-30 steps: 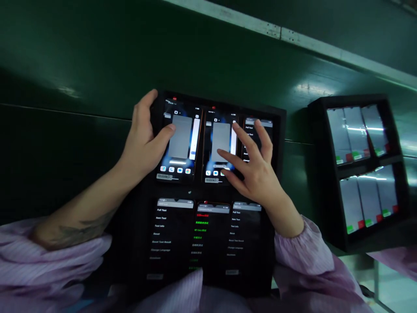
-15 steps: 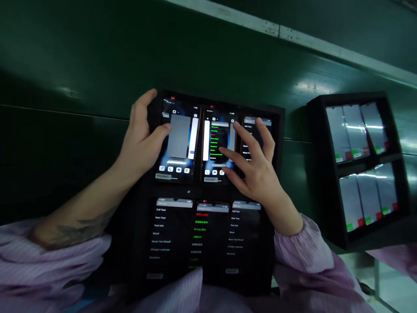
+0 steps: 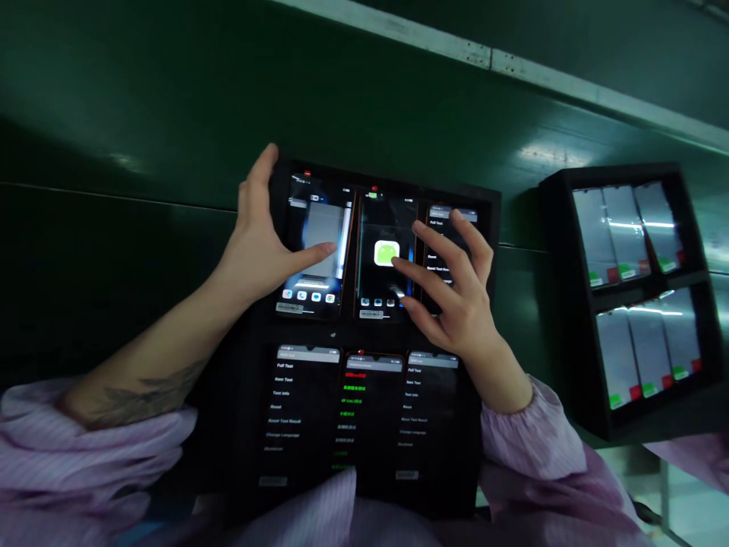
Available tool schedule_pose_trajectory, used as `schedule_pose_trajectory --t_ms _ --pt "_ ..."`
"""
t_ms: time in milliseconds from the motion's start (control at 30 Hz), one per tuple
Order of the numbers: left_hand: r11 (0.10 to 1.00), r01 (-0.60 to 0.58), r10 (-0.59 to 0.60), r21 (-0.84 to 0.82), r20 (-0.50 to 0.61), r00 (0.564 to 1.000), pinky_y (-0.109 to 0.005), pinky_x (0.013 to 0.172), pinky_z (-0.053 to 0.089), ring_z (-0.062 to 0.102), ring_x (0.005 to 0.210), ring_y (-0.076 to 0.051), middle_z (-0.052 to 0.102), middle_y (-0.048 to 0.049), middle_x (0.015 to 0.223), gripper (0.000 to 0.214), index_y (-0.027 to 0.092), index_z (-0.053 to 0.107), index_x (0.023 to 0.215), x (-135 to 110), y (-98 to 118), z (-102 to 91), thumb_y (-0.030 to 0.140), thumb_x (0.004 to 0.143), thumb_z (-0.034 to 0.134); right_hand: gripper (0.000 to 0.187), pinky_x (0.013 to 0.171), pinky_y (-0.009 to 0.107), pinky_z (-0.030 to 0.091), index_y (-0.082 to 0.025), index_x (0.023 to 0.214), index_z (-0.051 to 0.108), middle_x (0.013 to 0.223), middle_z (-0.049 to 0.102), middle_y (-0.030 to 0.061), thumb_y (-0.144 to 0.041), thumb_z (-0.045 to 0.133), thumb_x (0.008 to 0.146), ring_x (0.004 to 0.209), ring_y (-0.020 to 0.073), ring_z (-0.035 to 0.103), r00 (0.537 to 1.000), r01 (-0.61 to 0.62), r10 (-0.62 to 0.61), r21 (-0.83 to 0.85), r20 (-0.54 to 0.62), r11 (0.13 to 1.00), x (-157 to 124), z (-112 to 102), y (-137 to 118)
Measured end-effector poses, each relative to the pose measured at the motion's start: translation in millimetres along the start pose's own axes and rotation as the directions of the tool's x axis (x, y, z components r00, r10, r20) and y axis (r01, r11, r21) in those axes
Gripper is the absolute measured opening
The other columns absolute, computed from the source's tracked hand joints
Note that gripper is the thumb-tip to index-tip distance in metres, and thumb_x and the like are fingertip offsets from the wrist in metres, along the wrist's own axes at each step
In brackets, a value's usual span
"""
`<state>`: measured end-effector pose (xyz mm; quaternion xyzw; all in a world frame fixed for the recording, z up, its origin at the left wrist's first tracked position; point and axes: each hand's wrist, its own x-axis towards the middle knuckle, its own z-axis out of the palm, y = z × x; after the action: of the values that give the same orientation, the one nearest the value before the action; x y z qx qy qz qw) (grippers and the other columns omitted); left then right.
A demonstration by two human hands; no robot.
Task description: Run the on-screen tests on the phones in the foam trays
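Note:
A black tray (image 3: 364, 334) in front of me holds several lit smartphones in two rows. My left hand (image 3: 256, 243) is open at the tray's upper left corner, its thumb stretched over the screen of the top left smartphone (image 3: 310, 292). My right hand (image 3: 456, 289) is spread, its index fingertip on or just above the top middle smartphone (image 3: 373, 220), which shows a green robot icon. Partly under the right fingers lies the top right smartphone (image 3: 436, 239) with a text menu. In the bottom row, the middle smartphone (image 3: 364, 414) lists red and green lines.
A second black tray (image 3: 589, 357) stands to the right on the green table (image 3: 171, 114), holding several phones with dark, reflecting screens and red and green stickers. A pale metal strip (image 3: 399, 26) runs along the back. A pink sleeve (image 3: 695, 460) shows at the right edge.
My left thumb has slid right across the top left screen. The top middle screen has gone from app cards to a green robot icon. My right hand has barely moved.

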<state>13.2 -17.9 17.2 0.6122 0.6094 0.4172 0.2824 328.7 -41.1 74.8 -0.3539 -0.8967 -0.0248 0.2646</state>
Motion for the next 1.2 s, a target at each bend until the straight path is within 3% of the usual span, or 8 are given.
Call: schedule_pose_trajectory --t_ms 167,333,467,600,800,933,1067,1200 --pt "0.999 0.034 -0.033 -0.043 0.009 0.999 -0.062 0.142 0.019 0.029 0.167 -0.038 0.03 -0.0123 0.175 0.119 0.029 0.026 0.165 -3 3 1.5 0.056 0.07 0.091 0.036 0.125 0.059 0.046 -0.029 0.135 0.067 0.155 0.063 0.0084 -0.047 0.05 0.109 0.157 0.0339 0.045 0.996 0.042 -0.038 0.055 -0.076 0.998 0 1 0" --pt "0.999 0.015 -0.013 -0.048 0.046 0.999 -0.065 0.141 0.012 0.018 0.169 -0.04 0.026 -0.0103 0.178 0.128 0.03 0.03 0.165 1 -4 -5.5 0.053 0.059 0.099 0.036 0.127 0.055 0.046 -0.036 0.135 0.067 0.155 0.063 0.0015 -0.051 0.046 0.11 0.156 0.0298 0.047 0.999 -0.007 0.01 0.055 -0.038 0.998 0 0 0" --pt "0.999 0.001 0.002 -0.041 0.056 0.998 -0.065 0.141 0.013 0.018 0.17 -0.04 0.024 -0.0087 0.179 0.133 0.032 0.028 0.167 4 -18 -8.8 0.067 0.058 0.098 0.035 0.127 0.056 0.045 -0.033 0.136 0.066 0.154 0.064 0.0043 -0.047 0.051 0.109 0.153 0.0326 0.049 0.997 0.015 -0.007 0.117 -0.073 0.993 0 0 0" --pt "0.995 0.021 -0.013 -0.101 0.084 0.996 -0.065 0.141 0.017 0.025 0.168 -0.039 0.029 -0.0077 0.178 0.125 0.036 0.031 0.166 5 -27 -11.3 0.065 0.063 0.098 0.036 0.123 0.057 0.049 -0.032 0.135 0.066 0.151 0.065 0.0047 -0.048 0.045 0.11 0.151 0.033 0.052 0.996 0.02 -0.015 0.063 -0.092 0.998 1 0 0" --pt "0.997 -0.016 0.02 -0.076 0.051 0.998 -0.067 0.141 0.013 0.019 0.169 -0.041 0.028 -0.0072 0.178 0.128 0.034 0.035 0.165 6 -28 -11.1 0.06 0.059 0.102 0.035 0.121 0.059 0.052 -0.029 0.132 0.068 0.15 0.065 0.0074 -0.044 0.045 0.111 0.15 0.0352 0.053 0.995 0.011 -0.01 0.008 -0.103 1.0 0 1 1" --pt "0.982 0.012 0.001 -0.188 0.069 0.998 -0.066 0.141 0.014 0.023 0.168 -0.041 0.032 -0.0038 0.176 0.117 0.036 0.04 0.161 6 -30 -11.2 0.051 0.063 0.102 0.035 0.127 0.07 0.041 -0.033 0.132 0.07 0.162 0.056 0.005 -0.05 0.053 0.107 0.159 0.0419 0.041 0.995 -0.099 0.098 -0.031 -0.029 0.995 4 1 8" --pt "0.951 -0.124 0.12 -0.282 -0.031 0.992 -0.069 0.14 0.019 0.032 0.165 -0.04 0.045 -0.0015 0.166 0.097 0.034 0.046 0.156 11 -32 -10.2 0.055 0.073 0.092 0.035 0.131 0.078 0.024 -0.033 0.129 0.073 0.175 0.041 0.004 -0.053 0.062 0.103 0.168 0.049 0.019 0.979 -0.19 0.191 -0.013 0.076 0.982 18 2 17" --pt "0.941 -0.153 0.157 -0.301 -0.011 0.988 -0.07 0.139 0.022 0.037 0.163 -0.038 0.051 -0.0017 0.161 0.091 0.033 0.048 0.152 22 -36 -10.8 0.055 0.074 0.09 0.036 0.132 0.08 0.019 -0.034 0.131 0.073 0.178 0.036 0.0036 -0.053 0.065 0.102 0.169 0.0509 0.015 0.967 -0.218 0.216 0.001 0.138 0.976 26 4 20"
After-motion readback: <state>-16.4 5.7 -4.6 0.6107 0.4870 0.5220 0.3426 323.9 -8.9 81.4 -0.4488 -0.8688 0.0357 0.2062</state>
